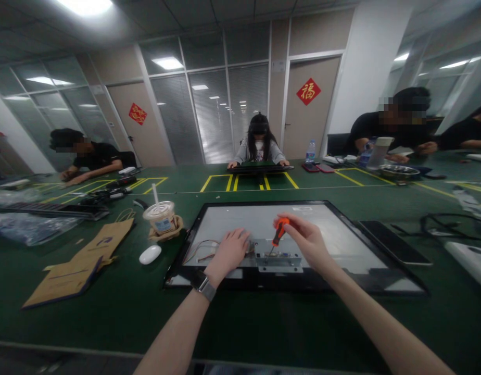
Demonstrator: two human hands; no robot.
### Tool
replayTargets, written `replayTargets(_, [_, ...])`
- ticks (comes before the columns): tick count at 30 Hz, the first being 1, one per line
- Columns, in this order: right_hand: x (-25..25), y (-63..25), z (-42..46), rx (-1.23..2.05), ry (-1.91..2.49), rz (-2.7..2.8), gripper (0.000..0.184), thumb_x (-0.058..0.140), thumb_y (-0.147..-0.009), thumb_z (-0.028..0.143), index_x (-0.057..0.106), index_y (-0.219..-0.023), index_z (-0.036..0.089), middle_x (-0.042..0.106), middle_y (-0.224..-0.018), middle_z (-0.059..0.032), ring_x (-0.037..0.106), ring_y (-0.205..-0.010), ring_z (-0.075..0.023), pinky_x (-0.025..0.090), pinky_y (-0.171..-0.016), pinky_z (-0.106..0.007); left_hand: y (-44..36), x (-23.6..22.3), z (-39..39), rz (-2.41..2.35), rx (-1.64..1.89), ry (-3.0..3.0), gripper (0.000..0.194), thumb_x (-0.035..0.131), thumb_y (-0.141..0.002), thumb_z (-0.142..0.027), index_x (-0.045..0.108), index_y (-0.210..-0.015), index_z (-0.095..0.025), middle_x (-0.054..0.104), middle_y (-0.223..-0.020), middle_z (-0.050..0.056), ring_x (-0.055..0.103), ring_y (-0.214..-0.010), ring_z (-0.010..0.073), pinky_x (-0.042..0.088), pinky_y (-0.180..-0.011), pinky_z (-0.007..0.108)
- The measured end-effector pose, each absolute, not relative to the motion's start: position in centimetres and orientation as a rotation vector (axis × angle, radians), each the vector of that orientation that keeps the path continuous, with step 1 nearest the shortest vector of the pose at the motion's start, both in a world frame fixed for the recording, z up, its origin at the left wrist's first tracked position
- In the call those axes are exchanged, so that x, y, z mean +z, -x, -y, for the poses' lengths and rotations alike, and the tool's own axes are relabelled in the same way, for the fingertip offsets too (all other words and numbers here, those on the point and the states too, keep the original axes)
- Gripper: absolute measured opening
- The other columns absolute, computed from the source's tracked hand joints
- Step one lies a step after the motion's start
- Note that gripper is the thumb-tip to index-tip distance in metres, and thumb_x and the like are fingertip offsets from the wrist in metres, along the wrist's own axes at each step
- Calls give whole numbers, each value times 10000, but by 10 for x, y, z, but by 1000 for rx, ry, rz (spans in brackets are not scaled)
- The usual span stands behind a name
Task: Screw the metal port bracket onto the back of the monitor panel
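Observation:
A flat display panel (330, 224) with a black frame lies on the green table in front of me. Near its front edge sits a metal bracket (279, 263) with connector ports. My right hand (308, 237) is closed around the orange and black handle of a screwdriver (280, 229), whose thin shaft slants down to the bracket. My left hand (231, 249) rests on the panel with its fingers stretched out, just left of the bracket. Thin wires (203, 252) run beside it. Whether the left fingertips press on anything small is hidden.
Left of the panel stand an iced drink cup (160, 216) in a cardboard holder, a white mouse (150, 254) and a paper bag (84, 260). A black phone-like slab (394, 242) lies to the right, near a white device (470, 265). Several people work around the table.

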State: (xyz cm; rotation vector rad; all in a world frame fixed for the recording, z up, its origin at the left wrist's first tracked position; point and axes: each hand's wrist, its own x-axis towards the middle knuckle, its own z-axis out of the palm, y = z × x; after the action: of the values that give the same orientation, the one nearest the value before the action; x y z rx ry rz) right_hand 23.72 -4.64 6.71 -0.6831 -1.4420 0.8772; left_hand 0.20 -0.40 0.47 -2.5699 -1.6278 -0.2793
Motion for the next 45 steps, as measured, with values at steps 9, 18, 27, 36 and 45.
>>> replayTargets(9, [69, -236, 49, 943, 634, 1518, 261, 732, -873, 461, 772, -1009, 242, 748, -956, -54, 705, -889, -213, 587, -837, -384, -2, 5, 4, 1623, -281, 2569, 397, 361, -1057, -266, 510, -1423, -225, 531, -1503, 122, 506, -1393, 263, 403, -1159, 479])
replayTargets(18, [67, -240, 43, 890, 650, 1537, 373, 580, -977, 484, 708, -1241, 253, 776, -1050, -79, 725, -995, -236, 569, -941, -450, -3, 6, 5, 1605, -271, 2569, 396, 366, -1052, -241, 511, -1418, -201, 527, -1505, 132, 516, -1383, 270, 404, -1160, 478])
replayTargets(27, [72, -236, 48, 646, 741, 1498, 288, 736, -841, 520, 803, -905, 247, 717, -874, -55, 695, -790, -221, 594, -725, -362, -1, 5, 3, 1620, -273, 2572, 396, 364, -1054, -263, 506, -1422, -221, 533, -1502, 108, 509, -1386, 253, 393, -1163, 445])
replayTargets(36, [73, -237, 50, 690, 745, 1563, 323, 705, -872, 519, 782, -1027, 247, 738, -924, -61, 709, -843, -233, 602, -793, -396, -3, 8, 6, 1633, -283, 2572, 399, 356, -1057, -258, 516, -1421, -219, 530, -1508, 113, 505, -1396, 256, 394, -1169, 462])
replayTargets(45, [70, -234, 50, 763, 686, 1555, 348, 590, -966, 473, 728, -1205, 261, 762, -1062, -76, 717, -998, -245, 580, -890, -422, -2, 6, 4, 1616, -268, 2574, 406, 362, -1055, -245, 507, -1431, -197, 523, -1513, 122, 502, -1397, 267, 398, -1167, 471])
